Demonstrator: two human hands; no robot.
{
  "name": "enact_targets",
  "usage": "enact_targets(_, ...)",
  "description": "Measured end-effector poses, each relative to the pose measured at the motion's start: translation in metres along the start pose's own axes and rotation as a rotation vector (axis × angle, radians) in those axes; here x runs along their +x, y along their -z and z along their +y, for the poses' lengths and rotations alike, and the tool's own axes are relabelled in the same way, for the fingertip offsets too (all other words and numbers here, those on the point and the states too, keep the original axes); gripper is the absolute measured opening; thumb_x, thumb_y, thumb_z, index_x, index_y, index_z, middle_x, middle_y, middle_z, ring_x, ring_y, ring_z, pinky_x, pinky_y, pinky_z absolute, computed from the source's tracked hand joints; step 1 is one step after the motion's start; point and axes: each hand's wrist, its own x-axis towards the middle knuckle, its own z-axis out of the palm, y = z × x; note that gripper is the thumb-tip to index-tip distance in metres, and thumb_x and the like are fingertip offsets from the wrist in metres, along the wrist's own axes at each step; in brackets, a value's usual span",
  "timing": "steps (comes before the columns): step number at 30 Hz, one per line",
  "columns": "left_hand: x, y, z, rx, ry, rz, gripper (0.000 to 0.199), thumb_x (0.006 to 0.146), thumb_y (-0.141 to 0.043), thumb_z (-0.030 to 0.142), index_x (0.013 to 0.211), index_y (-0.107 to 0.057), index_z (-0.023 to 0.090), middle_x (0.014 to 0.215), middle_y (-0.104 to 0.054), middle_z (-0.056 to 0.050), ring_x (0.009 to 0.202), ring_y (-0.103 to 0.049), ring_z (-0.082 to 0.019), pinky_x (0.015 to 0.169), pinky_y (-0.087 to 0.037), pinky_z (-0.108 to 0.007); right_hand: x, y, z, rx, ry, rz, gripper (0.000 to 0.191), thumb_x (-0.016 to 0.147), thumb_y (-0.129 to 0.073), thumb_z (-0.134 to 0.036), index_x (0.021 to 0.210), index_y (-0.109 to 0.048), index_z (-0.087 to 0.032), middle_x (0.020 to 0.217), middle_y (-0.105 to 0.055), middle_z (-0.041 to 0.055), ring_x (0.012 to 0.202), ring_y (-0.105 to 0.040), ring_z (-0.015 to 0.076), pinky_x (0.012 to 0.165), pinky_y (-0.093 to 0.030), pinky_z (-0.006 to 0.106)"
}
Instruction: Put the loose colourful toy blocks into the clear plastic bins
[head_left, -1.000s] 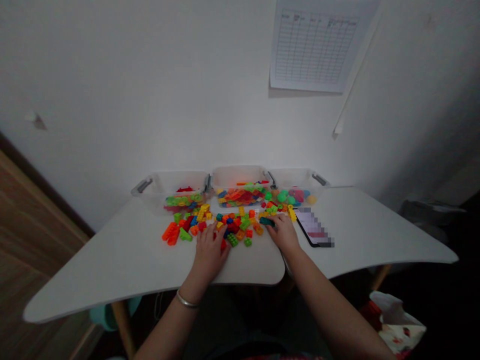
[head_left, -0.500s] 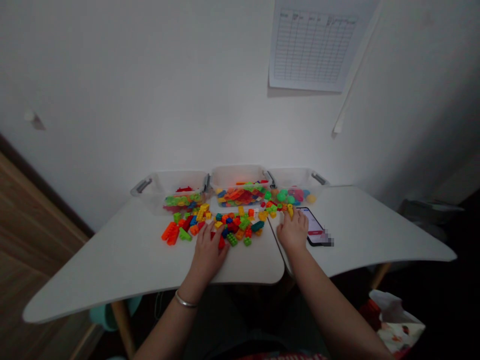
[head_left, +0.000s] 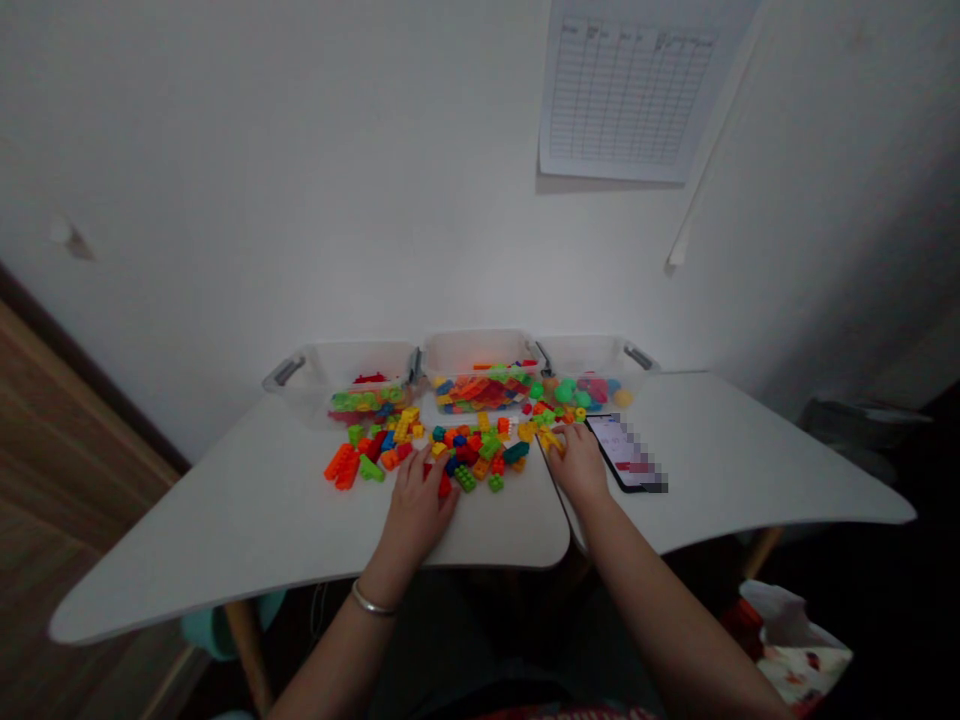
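A loose heap of colourful toy building blocks point(head_left: 465, 442) lies on the white table. My left hand point(head_left: 420, 500) rests at the near edge of the heap, fingers apart; a red block point(head_left: 444, 486) shows beside its thumb and index finger. On the right side of the heap, above the seam between two table tops, my right hand point(head_left: 583, 468) has its fingers closed at a yellow block point(head_left: 553, 441). Its fingertips partly cover that block. An orange block point(head_left: 342, 467) and a light green block point(head_left: 370, 468) lie left of my left hand.
Along the wall stand three clear bins: the left bin point(head_left: 300, 400) and middle bin point(head_left: 480, 345) hold coloured pieces, the right bin point(head_left: 592, 350) coloured balls. A phone point(head_left: 619, 450) lies right of my right hand. A printed sheet point(head_left: 622, 110) hangs on the wall.
My right hand has shifted left and slightly nearer, the yellow block moving with its fingertips. More of the phone shows. My left hand stays in place.
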Motion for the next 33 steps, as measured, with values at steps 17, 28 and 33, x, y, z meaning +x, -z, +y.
enact_targets(17,0.0,0.001,0.002,0.016,0.004,0.021,0.045,0.088,-0.052,0.035,0.128,-0.058,0.017,0.136,-0.054,-0.016,0.129,-0.046,-0.034,0.108,-0.042,-0.053,-0.001,-0.006,-0.011,0.303,0.111,-0.191,0.021,0.089,-0.047,-0.032,0.082,-0.063,-0.02,0.079,-0.066,0.0044,0.076,-0.061,0.0187,0.071,-0.047,0.029)
enact_targets(28,-0.001,-0.001,0.001,0.004,0.001,0.033,0.044,0.087,-0.052,0.034,0.128,-0.058,0.018,0.135,-0.055,-0.015,0.128,-0.046,-0.034,0.107,-0.042,-0.054,0.016,-0.019,0.001,-0.156,0.095,0.056,0.045,0.081,-0.048,-0.012,0.126,-0.056,-0.008,0.139,-0.054,0.0163,0.135,-0.038,0.0285,0.111,-0.03,0.045)
enact_targets(33,-0.001,0.001,0.001,0.012,-0.002,0.009,0.044,0.088,-0.051,0.035,0.128,-0.058,0.017,0.135,-0.054,-0.016,0.127,-0.047,-0.034,0.107,-0.042,-0.053,0.026,-0.026,-0.002,-0.22,0.078,0.014,0.051,0.081,-0.052,-0.017,0.131,-0.054,-0.009,0.138,-0.056,0.0152,0.135,-0.036,0.0342,0.107,-0.031,0.047)
